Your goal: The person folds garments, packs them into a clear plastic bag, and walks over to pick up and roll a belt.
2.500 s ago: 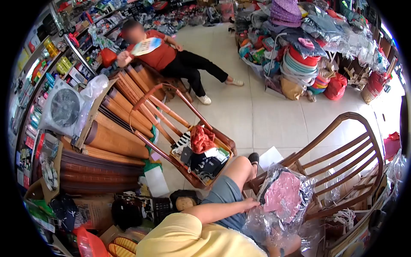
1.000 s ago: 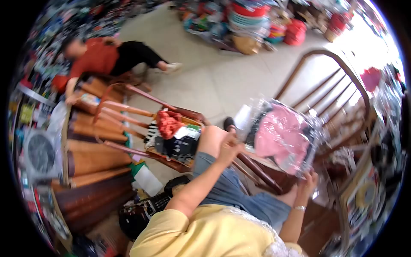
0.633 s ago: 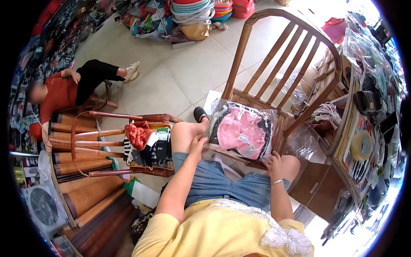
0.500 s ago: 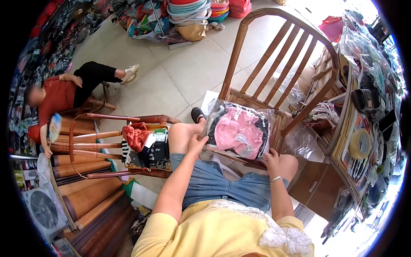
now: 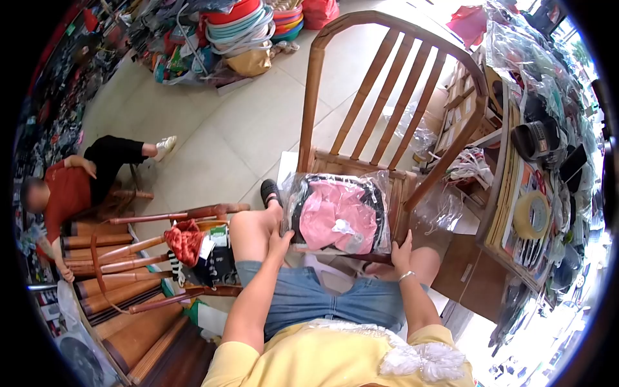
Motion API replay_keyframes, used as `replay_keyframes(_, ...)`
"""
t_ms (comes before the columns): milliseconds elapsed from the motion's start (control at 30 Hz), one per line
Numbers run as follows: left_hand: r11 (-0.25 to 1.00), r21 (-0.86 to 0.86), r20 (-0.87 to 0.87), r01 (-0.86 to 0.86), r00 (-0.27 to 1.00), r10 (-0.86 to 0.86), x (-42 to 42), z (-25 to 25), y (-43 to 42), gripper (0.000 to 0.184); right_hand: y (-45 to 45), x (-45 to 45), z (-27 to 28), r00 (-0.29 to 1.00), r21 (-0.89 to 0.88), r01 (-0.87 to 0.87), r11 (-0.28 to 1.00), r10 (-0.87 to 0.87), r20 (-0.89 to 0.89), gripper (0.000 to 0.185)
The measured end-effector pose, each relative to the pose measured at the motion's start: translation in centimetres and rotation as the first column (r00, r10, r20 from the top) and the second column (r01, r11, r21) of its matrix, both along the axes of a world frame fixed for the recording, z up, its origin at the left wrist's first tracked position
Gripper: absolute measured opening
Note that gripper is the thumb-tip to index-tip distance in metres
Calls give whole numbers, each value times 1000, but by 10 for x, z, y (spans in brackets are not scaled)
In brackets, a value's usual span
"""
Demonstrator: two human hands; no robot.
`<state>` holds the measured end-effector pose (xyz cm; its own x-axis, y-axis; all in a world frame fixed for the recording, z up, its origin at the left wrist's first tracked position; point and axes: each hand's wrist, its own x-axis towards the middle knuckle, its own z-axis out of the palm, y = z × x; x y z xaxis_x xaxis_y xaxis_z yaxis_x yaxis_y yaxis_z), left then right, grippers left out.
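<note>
A clear plastic bag (image 5: 338, 213) with pink and black cloth in it lies flat on the seat of a wooden chair (image 5: 391, 187). My left hand (image 5: 279, 245) grips the bag's near left edge, fingers closed. At the near right corner my right hand (image 5: 402, 253) has its fingers closed on the bag's edge, with a bracelet on that wrist. My knees are on both sides of the seat's front.
To the left, a second wooden chair (image 5: 148, 303) bears red cloth (image 5: 185, 241) and dark packets. Behind it sits a person in red (image 5: 68, 193). Rolled mats (image 5: 145, 332) stand at lower left. A roll of tape (image 5: 532, 215) lies on the right-hand table.
Both hands have come to the bag's near corners, and the bag now lies flat and squared on the seat. The view has swung to the right, and the seated person's fan arm has moved.
</note>
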<state>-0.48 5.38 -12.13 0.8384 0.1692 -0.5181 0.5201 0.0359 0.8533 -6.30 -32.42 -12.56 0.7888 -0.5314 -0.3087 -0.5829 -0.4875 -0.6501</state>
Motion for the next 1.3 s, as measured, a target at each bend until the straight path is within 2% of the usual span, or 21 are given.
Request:
replay_keyframes(133, 994, 75, 66, 74, 995, -79, 22, 1, -29, 53, -36, 27, -7, 997, -55, -16, 998, 21, 80, 66)
replay_keyframes(167, 967, 230, 87, 110, 987, -133, 25, -8, -36, 54, -51, 37, -16, 980, -96, -50, 994, 68, 187, 65)
replay_keyframes(233, 987, 125, -37, 105, 994, -101, 45, 9, -66, 57, -76, 60, -15, 995, -103, 15, 995, -5, 100, 63)
replay_keyframes(367, 985, 83, -6, 149, 989, -149, 92, -12, -108, 64, -126, 103, -36, 976, -62, 132, 989, -118, 184, 47)
replay_keyframes(467, 978, 81, 43, 191, 980, -195, 133, -19, -133, 76, -123, 119, -23, 983, -224, 70, 972, -29, 181, 47)
replay_keyframes(533, 982, 105, 117, 154, 979, -166, 154, -10, -149, 67, -105, 122, -18, 960, -767, -99, 634, 264, 94, 43)
replay_keyframes(567, 987, 107, 142, 119, 981, -133, 170, 2, -153, 63, -98, 137, -7, 956, -767, -129, 628, 285, 72, 43)
replay_keyframes(600, 948, 305, 166, 87, 976, -143, 167, -21, -154, 60, -89, 149, 13, 993, -346, 87, 934, -53, 107, 39)
replay_keyframes(633, 950, 301, 155, 77, 979, -129, 164, -22, -153, 60, -83, 155, 27, 930, 142, 367, 919, -366, -35, 35)
replay_keyframes(667, 938, 332, 105, 100, 984, -142, 163, -18, -150, 63, -81, 160, 34, 934, 135, 358, 924, -355, -46, 35)
replay_keyframes(767, 950, 311, 17, 37, 999, -45, 173, 9, -135, 65, -87, 159, 52, 884, 659, 465, 592, -353, -306, 24)
replay_keyframes(833, 976, 140, -286, 164, 951, -119, 190, 29, -112, 54, -78, 151, 69, 840, 679, 541, 496, -278, -466, 20)
replay_keyframes(867, 981, 133, -276, 140, 956, -99, 199, 42, -98, 54, -64, 152, 90, 826, 653, 556, 514, -248, -507, 18)
replay_keyframes(933, 937, -164, -460, 309, 816, -350, 211, 68, -70, 40, -32, 153, 135, 820, 607, 548, 575, -224, -527, 17)
replay_keyframes(1033, 863, -453, -364, 223, 837, -407, 197, 77, -17, 30, 14, 168, 206, 843, 639, 485, 597, -126, -523, 15)
replay_keyframes(1100, 858, -495, -402, 140, 838, -369, 196, 127, 33, 23, 45, 187, 237, 841, 649, 448, 615, -44, -539, 12)
replay_keyframes(1133, 842, -539, -483, -12, 823, -298, 196, 156, 61, 22, 61, 195, 249, 846, 665, 412, 623, 10, -533, 12)
replay_keyframes(1200, 901, -417, -473, -117, 875, -105, 186, 164, 106, 24, 105, 255, 263, 848, 733, 352, 581, 133, -512, 13)
replay_keyframes(1233, 860, -474, -506, -188, 858, -91, 175, 143, 128, 26, 125, 271, 278, 819, 755, 377, 537, 187, -542, 13)
replay_keyframes(1267, 813, -518, -469, -265, 883, -11, 191, 189, 152, 28, 149, 294, 289, 822, 708, 268, 654, 228, -522, 11)
replay_keyframes(1300, 773, -562, -471, -294, 882, -6, 195, 187, 172, 30, 164, 311, 288, 832, 718, 269, 641, 221, -509, 11)
